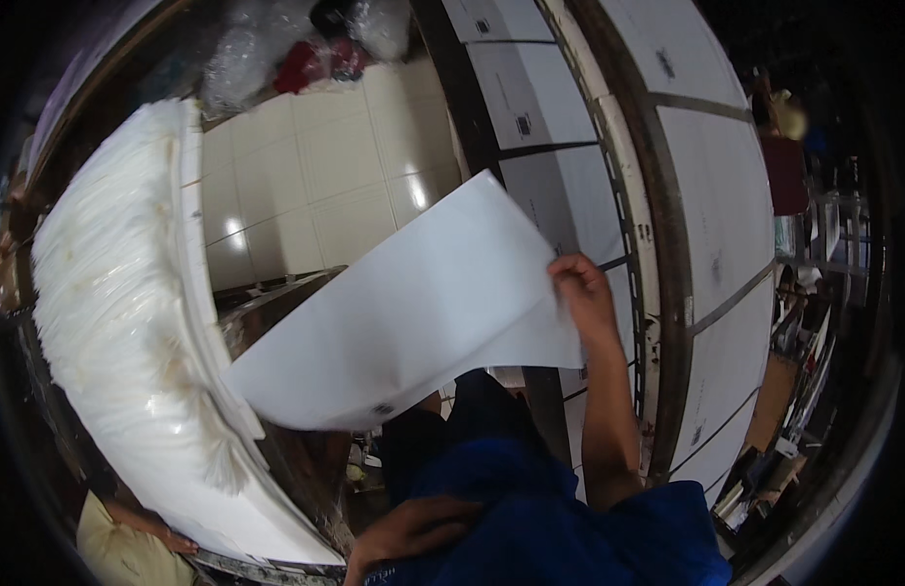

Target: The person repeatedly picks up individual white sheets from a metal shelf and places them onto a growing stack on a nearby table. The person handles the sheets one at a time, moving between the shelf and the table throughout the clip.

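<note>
A large white sheet, thin and bending like paper or plastic film, hangs aslant in front of me. My right hand pinches its right edge between thumb and fingers. The far left end of the sheet reaches the edge of the pile on the left, and its lower edge curls, showing a small dark printed mark. My left hand rests low against my blue shirt, fingers loosely extended and apart from the sheet, with nothing visible in it.
Fluffy white layered material covers a long table at left. A co-worker's hand touches its near end. White printed panels line dark-framed racks at right. Clear plastic bags and red items lie beyond the tiled surface.
</note>
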A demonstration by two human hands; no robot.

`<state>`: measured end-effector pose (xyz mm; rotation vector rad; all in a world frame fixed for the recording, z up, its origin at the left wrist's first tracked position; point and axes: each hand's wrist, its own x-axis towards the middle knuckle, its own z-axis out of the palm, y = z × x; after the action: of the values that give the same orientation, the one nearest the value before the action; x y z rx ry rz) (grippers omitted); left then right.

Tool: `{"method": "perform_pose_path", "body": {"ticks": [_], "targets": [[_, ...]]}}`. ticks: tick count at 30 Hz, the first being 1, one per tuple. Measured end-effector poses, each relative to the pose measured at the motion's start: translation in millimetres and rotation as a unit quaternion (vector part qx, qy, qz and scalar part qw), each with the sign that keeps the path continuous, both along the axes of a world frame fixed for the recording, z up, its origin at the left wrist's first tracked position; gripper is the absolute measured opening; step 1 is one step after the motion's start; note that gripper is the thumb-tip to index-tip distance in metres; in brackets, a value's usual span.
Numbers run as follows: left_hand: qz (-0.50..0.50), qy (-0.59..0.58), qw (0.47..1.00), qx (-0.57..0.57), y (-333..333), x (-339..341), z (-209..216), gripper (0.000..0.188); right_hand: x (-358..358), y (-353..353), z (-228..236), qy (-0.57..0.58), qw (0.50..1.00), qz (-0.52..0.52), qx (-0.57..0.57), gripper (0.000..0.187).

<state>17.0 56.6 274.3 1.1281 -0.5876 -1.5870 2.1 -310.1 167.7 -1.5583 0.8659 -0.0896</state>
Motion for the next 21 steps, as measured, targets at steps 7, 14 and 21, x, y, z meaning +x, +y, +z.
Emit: {"method": "perform_pose_path", "body": {"ticks": [7,14,21], "targets": [[0.166,0.227,0.891,0.356,27,-49,-134,0.033,-39,-108,-103,0.075,0.977,-0.091,-0.177,0.015],[0.122,0.039,0.908,0.399,66,-144,-251,0.035,-72,-250,-216,0.148,0.897,-0.031,-0.416,0.010],[0.068,0.006,0.892,0.447,43,-149,-260,0.034,-110,-372,-311,0.271,0.785,-0.095,-0.549,0.017]]}}
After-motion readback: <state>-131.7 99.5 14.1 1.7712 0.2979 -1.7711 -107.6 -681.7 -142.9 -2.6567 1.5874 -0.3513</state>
